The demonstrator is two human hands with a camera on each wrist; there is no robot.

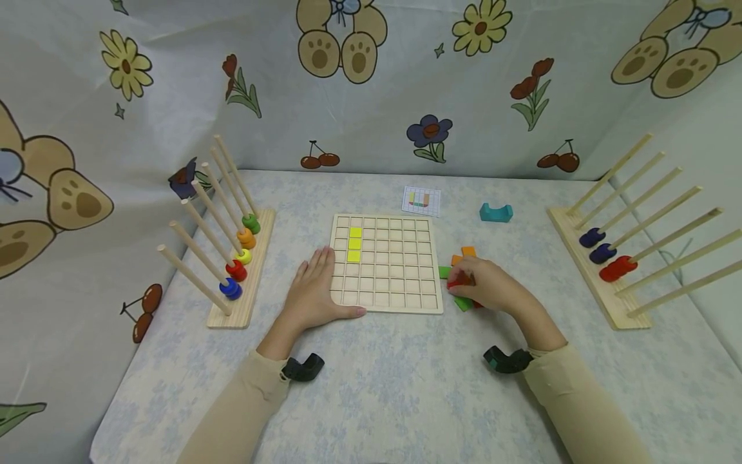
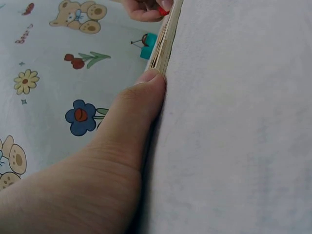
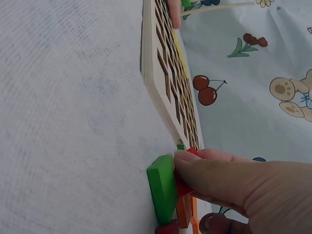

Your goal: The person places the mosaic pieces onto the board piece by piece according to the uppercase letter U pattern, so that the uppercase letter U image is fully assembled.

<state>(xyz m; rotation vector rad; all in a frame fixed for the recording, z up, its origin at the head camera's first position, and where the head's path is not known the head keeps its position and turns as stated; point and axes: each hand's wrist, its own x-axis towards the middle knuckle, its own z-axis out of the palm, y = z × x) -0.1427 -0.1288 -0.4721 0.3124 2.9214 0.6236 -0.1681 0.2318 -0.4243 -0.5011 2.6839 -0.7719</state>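
Observation:
A wooden grid board (image 1: pixel 400 277) lies flat in the middle of the table. Three yellow squares (image 1: pixel 355 244) fill a short column near its upper left. Along the board's left edge my left hand (image 1: pixel 310 290) rests with straight fingers, its thumb (image 2: pixel 141 97) against the front edge. To the right of the board, my right hand (image 1: pixel 493 283) pinches a red block (image 3: pixel 183 184) between thumb and fingers. Around it lie a green block (image 3: pixel 163 187), orange blocks (image 1: pixel 468 251) and other red and green pieces, partly hidden by the hand.
A small pattern card (image 1: pixel 421 201) lies behind the board, with a teal curved block (image 1: pixel 496 212) to its right. Wooden peg racks with coloured beads stand at the left (image 1: pixel 257 258) and right (image 1: pixel 603 290). A printed cloth (image 1: pixel 371 129) hangs behind the table.

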